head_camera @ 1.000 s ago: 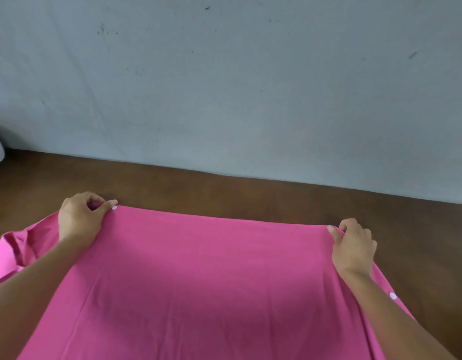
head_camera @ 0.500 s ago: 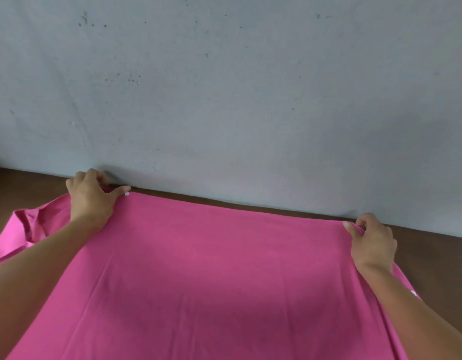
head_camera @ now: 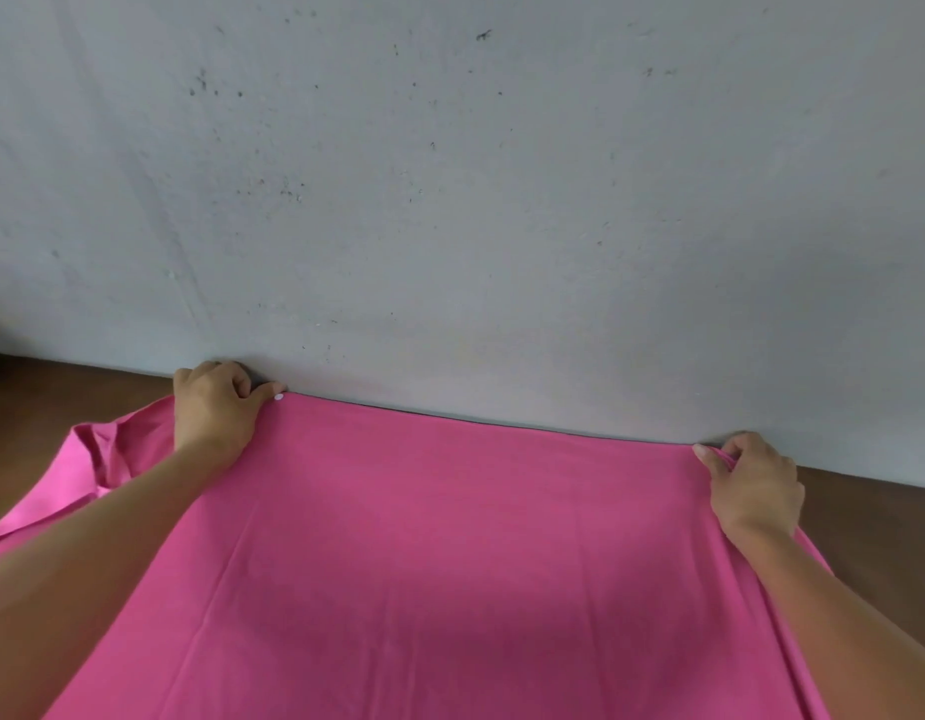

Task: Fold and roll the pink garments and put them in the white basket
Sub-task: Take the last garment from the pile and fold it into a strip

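Observation:
A pink garment (head_camera: 450,553) lies spread flat over the brown table, its far edge stretched straight along the foot of the wall. My left hand (head_camera: 213,413) pinches the far left corner of that edge, fingers closed on the cloth. My right hand (head_camera: 751,483) pinches the far right corner the same way. A sleeve bunches out to the left of my left forearm. The white basket is out of view.
A grey, speckled wall (head_camera: 476,200) rises directly behind the garment's far edge. Bare brown table (head_camera: 45,397) shows at the far left and at the far right (head_camera: 876,517) beside the cloth.
Both hands have carried the garment's far edge away from me, from mid-table up to the foot of the wall. The cloth now lies stretched further out.

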